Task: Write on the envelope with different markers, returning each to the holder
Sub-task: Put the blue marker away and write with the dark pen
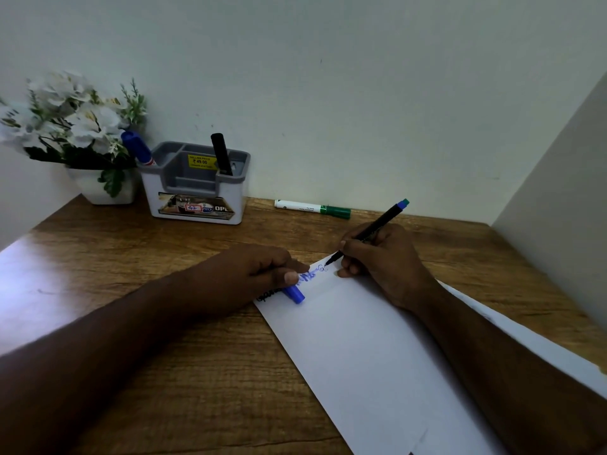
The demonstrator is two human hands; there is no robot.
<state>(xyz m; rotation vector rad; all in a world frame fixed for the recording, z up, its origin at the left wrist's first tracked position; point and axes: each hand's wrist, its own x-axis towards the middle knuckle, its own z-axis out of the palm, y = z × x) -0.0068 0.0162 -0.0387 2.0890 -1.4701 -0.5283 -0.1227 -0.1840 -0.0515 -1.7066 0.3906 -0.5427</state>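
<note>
Two hands work at the far end of the envelope (377, 349), which lies slantwise on the tabletop (197, 356), its far corner just under the pen tip. Right hand (381, 261): grip pinched on a thin black pen (371, 229), tip touching paper beside a fresh blue mark. Left hand (249, 274): grip curled shut around a blue cap (295, 294), knuckles pressing on the envelope's left edge beside black and blue writing.

Holder (197, 185) stands at the back against the wall, touching the flower pot (105, 188) on its left. Blue marker (138, 149) leans out of the holder's left corner; black marker (221, 154) stands upright in the right compartment. Green marker (312, 208) lies flat along the back edge, apart from the holder, just beyond the right hand.

Open tabletop runs left of the envelope up to the holder. A side wall closes the right edge. The envelope's near end runs out of view.
</note>
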